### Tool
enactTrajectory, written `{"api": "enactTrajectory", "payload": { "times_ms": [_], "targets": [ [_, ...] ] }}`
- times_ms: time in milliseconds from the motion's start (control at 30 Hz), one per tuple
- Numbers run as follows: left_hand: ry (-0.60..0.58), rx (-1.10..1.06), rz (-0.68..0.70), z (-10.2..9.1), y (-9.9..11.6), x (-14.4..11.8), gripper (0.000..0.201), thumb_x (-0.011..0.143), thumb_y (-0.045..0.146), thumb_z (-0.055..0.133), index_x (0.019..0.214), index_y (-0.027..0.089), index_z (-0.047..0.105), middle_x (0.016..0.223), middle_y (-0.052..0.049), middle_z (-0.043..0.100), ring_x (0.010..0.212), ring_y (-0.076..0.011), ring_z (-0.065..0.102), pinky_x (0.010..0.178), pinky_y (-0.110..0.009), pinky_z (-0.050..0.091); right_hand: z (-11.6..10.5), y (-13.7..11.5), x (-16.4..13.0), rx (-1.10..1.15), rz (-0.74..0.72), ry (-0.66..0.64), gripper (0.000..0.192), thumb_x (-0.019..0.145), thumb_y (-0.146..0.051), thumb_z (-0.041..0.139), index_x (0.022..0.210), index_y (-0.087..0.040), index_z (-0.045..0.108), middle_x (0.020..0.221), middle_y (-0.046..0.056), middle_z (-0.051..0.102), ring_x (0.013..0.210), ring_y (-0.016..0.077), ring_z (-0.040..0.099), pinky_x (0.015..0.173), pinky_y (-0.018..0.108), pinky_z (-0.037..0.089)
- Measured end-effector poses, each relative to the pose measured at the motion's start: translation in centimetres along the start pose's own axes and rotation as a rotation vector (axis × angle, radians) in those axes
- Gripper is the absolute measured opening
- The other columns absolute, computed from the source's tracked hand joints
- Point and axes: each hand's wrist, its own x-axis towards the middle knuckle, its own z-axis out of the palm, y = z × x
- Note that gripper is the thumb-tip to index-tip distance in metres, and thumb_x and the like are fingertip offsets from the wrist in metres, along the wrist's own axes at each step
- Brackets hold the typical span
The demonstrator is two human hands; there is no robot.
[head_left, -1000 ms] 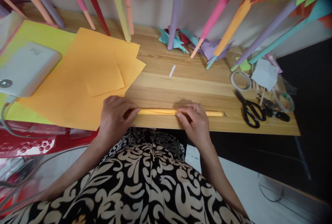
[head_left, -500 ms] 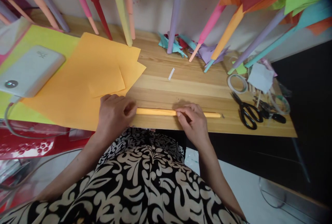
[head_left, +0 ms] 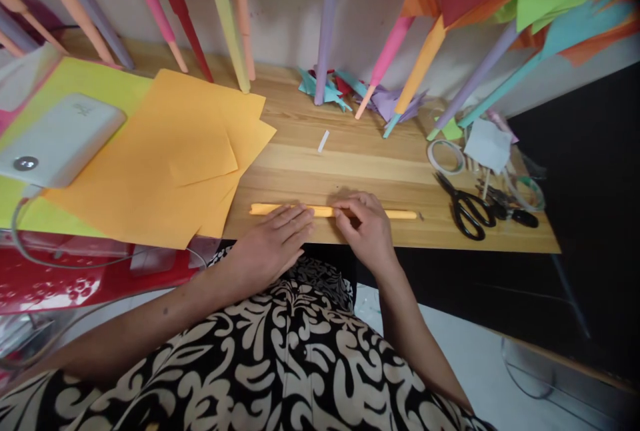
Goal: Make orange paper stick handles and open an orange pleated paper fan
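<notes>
A thin rolled orange paper tube (head_left: 395,214) lies along the front edge of the wooden table (head_left: 380,164). My left hand (head_left: 273,244) rests flat with its fingertips on the tube's left part, fingers apart. My right hand (head_left: 365,228) pinches the tube near its middle with curled fingers. The tube's left end (head_left: 257,208) and right end stick out past both hands.
Orange paper sheets (head_left: 165,151) lie on a yellow-green sheet at left, beside a white device (head_left: 55,141). Black scissors (head_left: 463,208), a tape ring (head_left: 445,156) and clutter sit at right. Coloured paper sticks (head_left: 325,24) lean on the wall, with scraps (head_left: 345,88) below.
My left hand slid right along the tube, off the orange sheets, and flattened on it. The tube's left end now shows. My right hand stayed in place.
</notes>
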Motion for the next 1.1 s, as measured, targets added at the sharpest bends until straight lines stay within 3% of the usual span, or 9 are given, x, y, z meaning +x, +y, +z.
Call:
{"api": "enactTrajectory", "payload": {
  "times_ms": [100, 267, 367, 467, 633, 933, 1100],
  "targets": [
    [-0.044, 0.019, -0.032, 0.7, -0.3, -0.3, 0.037, 0.097, 0.017, 0.057, 0.131, 0.003, 0.060, 0.145, -0.021, 0.058, 0.138, -0.0326, 0.054, 0.115, -0.051, 0.046, 0.1, 0.0, -0.1, -0.018, -0.005, 0.020, 0.014, 0.094, -0.019, 0.058, 0.094, -0.021, 0.072, 0.087, 0.005, 0.067, 0.087, 0.0227, 0.061, 0.080, 0.038, 0.048],
    [-0.060, 0.017, -0.045, 0.9, -0.4, -0.3, 0.035, 0.096, 0.018, 0.058, 0.127, 0.005, 0.062, 0.147, -0.022, 0.056, 0.140, -0.0345, 0.052, 0.116, -0.053, 0.045, 0.2, -1.5, -1.4, -0.253, -0.081, 0.216, 0.021, 0.094, -0.016, 0.059, 0.108, -0.019, 0.073, 0.105, 0.011, 0.070, 0.101, 0.0266, 0.062, 0.094, 0.046, 0.046],
    [-0.060, 0.003, -0.061, 1.1, -0.3, -0.2, 0.034, 0.095, 0.018, 0.059, 0.127, 0.006, 0.063, 0.147, -0.023, 0.055, 0.140, -0.0352, 0.051, 0.116, -0.055, 0.044, 0.7, -3.1, -2.0, -0.318, -0.163, 0.158, 0.027, 0.094, -0.015, 0.060, 0.118, -0.019, 0.071, 0.111, 0.010, 0.073, 0.108, 0.0266, 0.062, 0.107, 0.049, 0.039],
    [-0.056, -0.002, -0.071, 1.2, -0.4, -0.1, 0.036, 0.096, 0.018, 0.058, 0.130, 0.007, 0.061, 0.147, -0.022, 0.056, 0.139, -0.0333, 0.052, 0.117, -0.054, 0.044, 1.5, -3.7, -2.1, -0.345, -0.152, 0.068, 0.028, 0.096, -0.018, 0.060, 0.123, -0.020, 0.069, 0.112, 0.008, 0.075, 0.109, 0.0257, 0.063, 0.111, 0.049, 0.034],
    [-0.012, 0.012, -0.057, 0.8, -1.0, -0.9, 0.034, 0.098, 0.019, 0.056, 0.128, 0.006, 0.062, 0.146, -0.022, 0.057, 0.140, -0.0323, 0.052, 0.116, -0.051, 0.046, 1.8, -2.6, -2.4, -0.396, -0.106, 0.096, 0.028, 0.097, -0.017, 0.060, 0.123, -0.021, 0.069, 0.113, 0.007, 0.076, 0.109, 0.0248, 0.064, 0.114, 0.049, 0.032],
    [0.073, 0.073, -0.122, -0.2, -2.7, -4.1, 0.035, 0.096, 0.022, 0.061, 0.127, 0.008, 0.061, 0.144, -0.023, 0.059, 0.142, -0.0343, 0.050, 0.116, -0.057, 0.045, -0.5, -0.2, -3.3, -0.435, -0.072, 0.148, 0.028, 0.096, -0.018, 0.062, 0.121, -0.023, 0.071, 0.119, 0.007, 0.074, 0.115, 0.0254, 0.064, 0.113, 0.051, 0.036],
    [0.078, 0.103, -0.111, -0.1, -2.8, -4.0, 0.031, 0.095, 0.024, 0.063, 0.120, 0.007, 0.064, 0.141, -0.025, 0.060, 0.138, -0.0362, 0.053, 0.114, -0.057, 0.047, -1.7, -0.7, -2.5, -0.382, -0.114, 0.217, 0.030, 0.093, -0.014, 0.065, 0.121, -0.024, 0.070, 0.110, 0.007, 0.074, 0.107, 0.0237, 0.065, 0.109, 0.050, 0.041]
  ]
}}
